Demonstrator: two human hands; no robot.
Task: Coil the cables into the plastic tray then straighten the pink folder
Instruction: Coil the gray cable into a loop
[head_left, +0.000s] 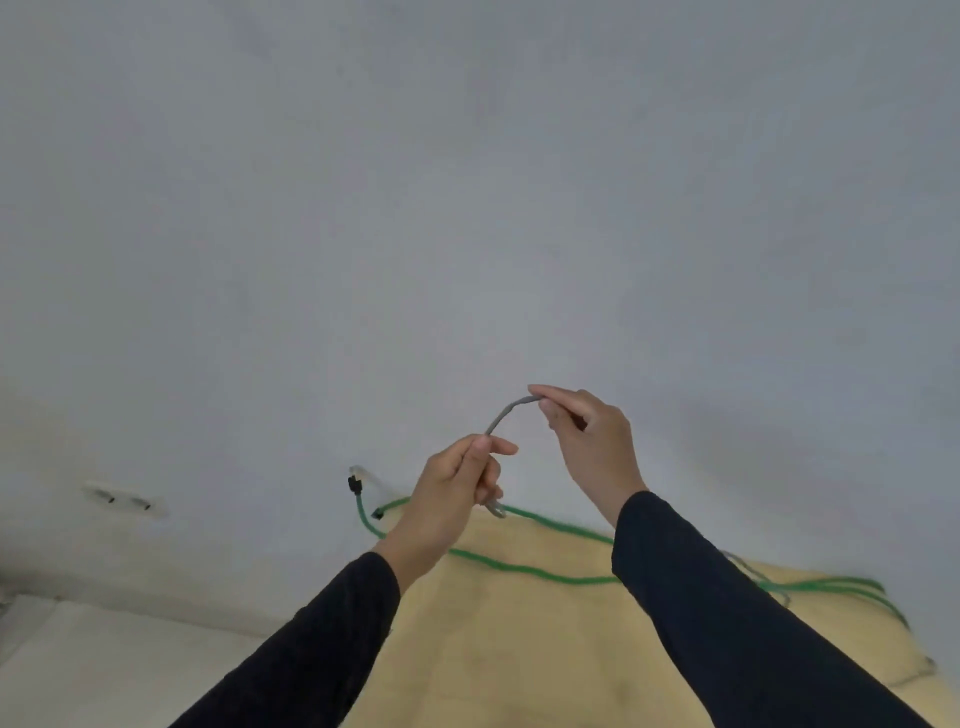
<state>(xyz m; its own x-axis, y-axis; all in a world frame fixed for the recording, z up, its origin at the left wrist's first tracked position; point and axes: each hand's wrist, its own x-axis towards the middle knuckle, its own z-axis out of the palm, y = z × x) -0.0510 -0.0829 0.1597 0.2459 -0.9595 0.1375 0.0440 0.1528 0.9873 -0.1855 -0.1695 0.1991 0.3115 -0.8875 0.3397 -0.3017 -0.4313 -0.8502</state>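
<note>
A grey cable (503, 414) arches in the air between both hands. My left hand (457, 493) pinches its lower part, with a short end sticking out below the fingers. My right hand (592, 441) pinches the upper end between thumb and fingers. A green cable (524, 569) with black connectors lies in loose loops on the beige table (493, 649), one end rising against the wall. More grey cable trails behind my right sleeve. Neither the plastic tray nor the pink folder is in view.
A plain grey-white wall (467, 208) fills most of the view. A wall socket (124, 500) sits low at the left. A white surface (104, 660) lies at the lower left beside the table.
</note>
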